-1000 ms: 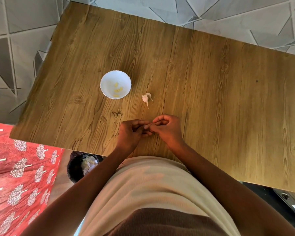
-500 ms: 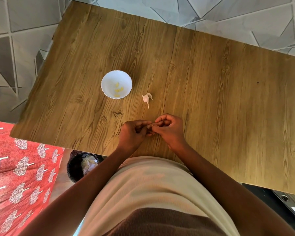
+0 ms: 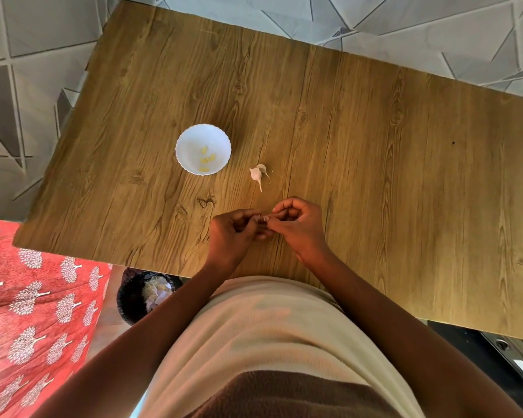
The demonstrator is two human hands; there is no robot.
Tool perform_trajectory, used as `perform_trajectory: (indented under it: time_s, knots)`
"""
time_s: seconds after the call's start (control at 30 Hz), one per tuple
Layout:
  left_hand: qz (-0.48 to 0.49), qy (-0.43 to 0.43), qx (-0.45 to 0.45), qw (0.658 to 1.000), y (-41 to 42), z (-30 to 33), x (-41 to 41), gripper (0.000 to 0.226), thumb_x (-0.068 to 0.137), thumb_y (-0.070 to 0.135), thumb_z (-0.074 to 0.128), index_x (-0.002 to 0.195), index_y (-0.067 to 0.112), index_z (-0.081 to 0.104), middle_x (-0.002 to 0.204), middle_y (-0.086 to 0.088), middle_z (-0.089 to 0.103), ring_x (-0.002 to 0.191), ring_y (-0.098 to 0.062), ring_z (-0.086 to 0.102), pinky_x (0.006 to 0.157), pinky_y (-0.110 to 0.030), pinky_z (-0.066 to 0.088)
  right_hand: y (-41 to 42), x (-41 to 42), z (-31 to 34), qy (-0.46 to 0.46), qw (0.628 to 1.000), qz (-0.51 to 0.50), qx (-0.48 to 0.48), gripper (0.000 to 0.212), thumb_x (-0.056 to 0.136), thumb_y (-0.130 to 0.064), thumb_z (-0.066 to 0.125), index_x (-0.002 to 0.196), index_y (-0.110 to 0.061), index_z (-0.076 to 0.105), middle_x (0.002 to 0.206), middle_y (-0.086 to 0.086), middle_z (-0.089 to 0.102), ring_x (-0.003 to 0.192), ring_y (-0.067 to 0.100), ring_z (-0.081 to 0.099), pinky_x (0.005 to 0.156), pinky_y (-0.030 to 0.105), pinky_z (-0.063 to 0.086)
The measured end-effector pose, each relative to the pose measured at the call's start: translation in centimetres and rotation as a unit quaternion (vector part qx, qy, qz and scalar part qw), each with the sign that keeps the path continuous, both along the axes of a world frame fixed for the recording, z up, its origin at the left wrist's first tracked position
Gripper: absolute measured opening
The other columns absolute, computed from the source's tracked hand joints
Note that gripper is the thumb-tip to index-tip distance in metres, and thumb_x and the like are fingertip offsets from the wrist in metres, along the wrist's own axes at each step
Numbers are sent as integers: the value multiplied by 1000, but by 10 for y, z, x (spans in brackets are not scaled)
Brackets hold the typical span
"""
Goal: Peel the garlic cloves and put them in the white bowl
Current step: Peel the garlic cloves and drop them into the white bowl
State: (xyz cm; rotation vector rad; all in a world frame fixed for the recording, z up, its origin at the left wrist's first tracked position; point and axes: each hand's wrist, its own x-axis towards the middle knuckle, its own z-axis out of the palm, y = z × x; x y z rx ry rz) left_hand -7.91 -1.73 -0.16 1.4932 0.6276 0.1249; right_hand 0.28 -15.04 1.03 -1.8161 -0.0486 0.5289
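Observation:
A small white bowl (image 3: 184, 139) with a scalloped rim stands on the wooden table and holds several peeled yellow cloves (image 3: 207, 159). To its right lies the rest of a garlic bulb (image 3: 256, 174) with a thin stalk and loose skin. Near the table's front edge my left hand (image 3: 231, 233) and my right hand (image 3: 299, 226) meet fingertip to fingertip, pinching a small garlic clove (image 3: 264, 218) that is mostly hidden by my fingers.
The wooden table (image 3: 375, 164) stretches far to the right and back. Below its front left edge a dark bin (image 3: 130, 300) holds pale peelings. A red patterned cloth (image 3: 34, 312) lies at the left. Tiled floor surrounds the table.
Both hands stay together at the front edge, with only small finger movements on the clove. The bowl and the bulb have not moved.

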Motion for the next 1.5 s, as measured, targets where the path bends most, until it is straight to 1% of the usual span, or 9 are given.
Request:
perform_trajectory:
  time_s: [0.2, 0.33, 0.57, 0.83, 1.03, 1.17, 1.3, 1.4, 1.5]
  knots:
    - [10, 9, -42, 999, 4, 4, 0, 27, 100, 0, 64, 127, -3, 65, 97, -8, 80, 76, -30, 78, 62, -29, 62, -7, 0, -6, -78, 993, 75, -53, 20, 75, -2, 85, 85, -7, 68, 67, 1, 67, 60, 7, 62, 59, 24, 53]
    - [13, 18, -38, 999, 7, -2, 0, 18, 101, 1, 62, 117, 4, 69, 100, -3, 80, 75, -24, 77, 63, -26, 61, -10, -3, -7, -107, 984, 110, -89, 27, 72, -11, 90, 84, -11, 66, 67, -3, 67, 61, 12, 66, 60, 26, 55]
    - [11, 15, -32, 999, 8, -9, -1, 14, 102, -5, 57, 106, 2, 67, 91, -9, 79, 68, -22, 74, 59, -25, 56, -5, 1, -13, -174, 966, 147, -127, 18, 83, 1, 77, 91, -15, 80, 85, -4, 71, 79, 5, 65, 72, 14, 51]
    - [10, 25, -5, 1000, 8, -9, 0, 12, 100, -9, 56, 103, 0, 64, 83, -9, 73, 64, -15, 66, 58, -24, 55, -3, 4, -9, -147, 963, 180, -139, 24, 94, -2, 61, 100, -13, 81, 89, -4, 74, 79, -6, 63, 74, 5, 44]
    - [10, 24, -19, 999, 10, -13, 0, 13, 98, -5, 64, 107, 2, 70, 85, -9, 77, 69, -15, 70, 67, -24, 58, -4, 2, -10, -146, 963, 168, -155, 13, 92, -19, 75, 103, -14, 80, 91, -4, 77, 79, -5, 64, 72, 4, 45]
    - [9, 21, -14, 1000, 10, -13, -1, 15, 100, -7, 59, 102, 3, 70, 88, -11, 77, 71, -19, 72, 66, -25, 58, -5, 2, -11, -136, 964, 176, -144, 10, 85, -9, 80, 92, -16, 79, 84, -5, 75, 76, 3, 67, 71, 14, 52]
    - [17, 24, 2, 1000, 11, -14, 0, 19, 100, -7, 59, 100, 7, 72, 86, -1, 74, 72, -14, 71, 67, -24, 58, -4, 2, -11, -127, 969, 164, -134, 19, 77, -2, 84, 85, -16, 73, 78, -6, 70, 74, 7, 64, 65, 13, 50]
    - [16, 20, 9, 1000, 11, -14, 0, 17, 98, -6, 62, 103, 5, 74, 83, 2, 75, 70, -10, 71, 67, -21, 57, -3, 2, -14, -134, 969, 161, -131, 20, 77, 0, 83, 87, -15, 73, 80, -6, 69, 76, 8, 63, 66, 14, 49]
    - [11, 14, 4, 1000, 10, -14, -1, 11, 96, -3, 67, 101, 2, 75, 80, -6, 78, 70, -14, 73, 69, -22, 59, -1, 2, -13, -140, 973, 143, -117, 14, 86, -6, 78, 96, -16, 77, 89, -7, 73, 84, 4, 65, 74, 11, 48]
